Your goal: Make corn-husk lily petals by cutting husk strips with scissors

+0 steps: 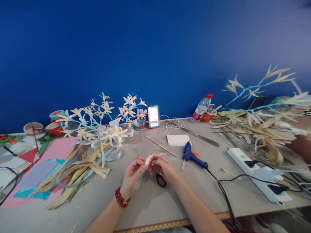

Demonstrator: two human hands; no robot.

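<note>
A narrow white strip (148, 160), bent into a curve, is pinched between my two hands above the middle of the table. My left hand (133, 174) is closed on its left side, fingertips together. From the right, my right hand (164, 167) grips it too, its fingers curled and partly hidden. The strip's material is too small to make out. Below my right hand lies a black loop (161, 180), which looks like a scissors handle. A blue hot glue gun (194, 156) rests to the right, by a white card (178, 140). A thin wooden stick (161, 146) lies beyond my hands.
Husk flowers on blue stems (97, 118) stand at the back left, near dried husks (75, 174) and coloured paper (60, 149). A white power strip (257, 174) with black cables lies at right. A bottle (202, 108) stands behind. Another person's hand (301, 145) is at far right.
</note>
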